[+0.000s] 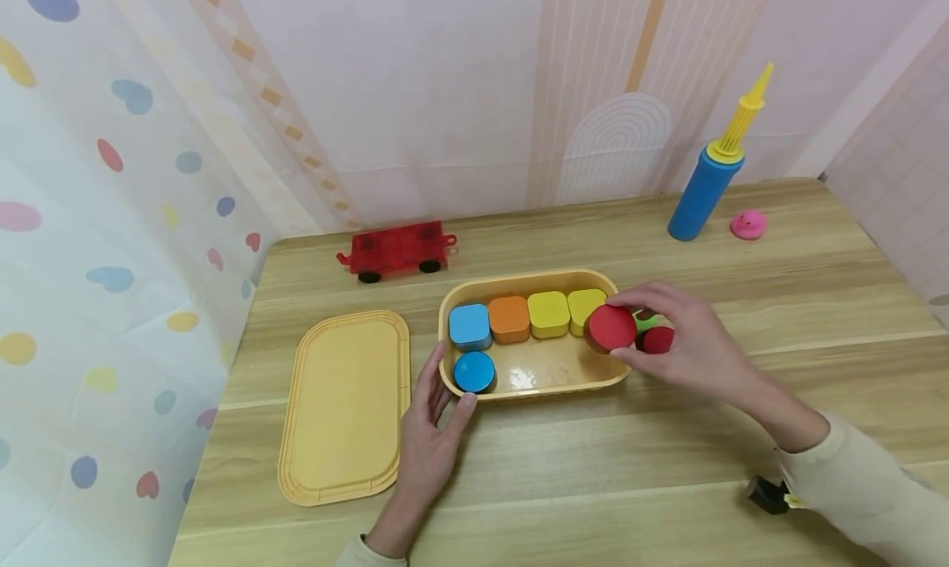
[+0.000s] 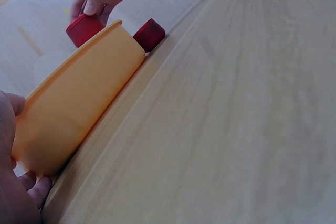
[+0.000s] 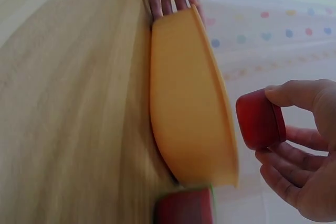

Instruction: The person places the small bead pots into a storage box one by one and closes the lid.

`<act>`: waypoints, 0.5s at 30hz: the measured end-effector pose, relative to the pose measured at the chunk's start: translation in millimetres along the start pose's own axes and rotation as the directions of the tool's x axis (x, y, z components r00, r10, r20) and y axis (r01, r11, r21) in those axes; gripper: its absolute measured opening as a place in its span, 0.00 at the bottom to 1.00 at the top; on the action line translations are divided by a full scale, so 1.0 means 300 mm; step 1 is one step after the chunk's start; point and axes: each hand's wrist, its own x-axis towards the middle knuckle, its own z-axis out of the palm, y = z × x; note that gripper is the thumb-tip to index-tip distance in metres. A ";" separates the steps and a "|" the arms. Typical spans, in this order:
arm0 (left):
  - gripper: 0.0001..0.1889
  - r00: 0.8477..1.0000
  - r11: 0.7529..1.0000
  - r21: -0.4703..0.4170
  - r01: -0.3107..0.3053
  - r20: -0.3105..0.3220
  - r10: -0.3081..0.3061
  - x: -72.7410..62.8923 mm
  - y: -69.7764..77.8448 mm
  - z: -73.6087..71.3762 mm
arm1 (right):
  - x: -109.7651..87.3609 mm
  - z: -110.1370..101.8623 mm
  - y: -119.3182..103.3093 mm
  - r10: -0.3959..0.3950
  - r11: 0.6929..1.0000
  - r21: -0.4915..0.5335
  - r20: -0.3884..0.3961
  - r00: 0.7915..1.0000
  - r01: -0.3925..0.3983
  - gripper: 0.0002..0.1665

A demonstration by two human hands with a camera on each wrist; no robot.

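A yellow tub [image 1: 552, 377] with rounded ends sits on the table. Inside, a light-blue block [image 1: 470, 323], an orange block [image 1: 508, 318] and two yellow blocks [image 1: 549, 310] form a back row, with a round blue block [image 1: 474, 371] at front left. My left hand [image 1: 430, 443] holds the tub's front left corner, thumb at the front and fingers along the side. Between thumb and fingers, my right hand [image 1: 685, 336] pinches a red block with a round top [image 1: 612, 328] above the tub's right end. Another red block [image 2: 150, 35] and a green piece [image 1: 647, 320] lie outside that end, partly hidden.
A yellow lid [image 1: 344, 406] lies left of the tub. Behind stand a red wheeled toy wagon [image 1: 398, 249], a blue and yellow hand pump [image 1: 706, 189] and a pink toy duck [image 1: 749, 224]. A black-ended object [image 1: 768, 495] shows by the right sleeve.
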 end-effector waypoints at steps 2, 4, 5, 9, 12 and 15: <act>0.40 1.000 1.000 -0.002 0.001 0.000 -0.001 0.000 -0.001 0.000 | 0.006 0.018 -0.005 -0.002 1.000 0.000 0.028 1.000 0.002 0.36; 0.40 1.000 1.000 -0.004 0.003 0.000 -0.003 0.000 -0.002 0.000 | 0.011 0.035 -0.010 -0.004 1.000 0.008 0.055 0.998 0.003 0.36; 0.40 1.000 1.000 -0.006 0.003 0.000 -0.003 -0.001 -0.002 0.000 | 0.014 0.043 -0.012 -0.005 1.000 0.013 0.066 0.998 0.004 0.35; 0.40 1.000 1.000 -0.023 -0.004 0.001 0.004 -0.001 -0.003 0.000 | 0.024 0.072 -0.021 0.007 0.999 0.035 0.103 0.995 -0.010 0.34; 0.40 1.000 0.999 -0.034 -0.013 0.000 0.013 -0.001 -0.003 -0.001 | 0.033 0.092 -0.029 0.023 0.999 0.045 0.126 0.992 -0.029 0.34; 0.40 1.000 0.999 -0.033 -0.015 -0.002 0.014 -0.001 -0.004 -0.001 | 0.044 0.109 -0.038 0.037 0.997 0.055 0.153 0.988 -0.046 0.34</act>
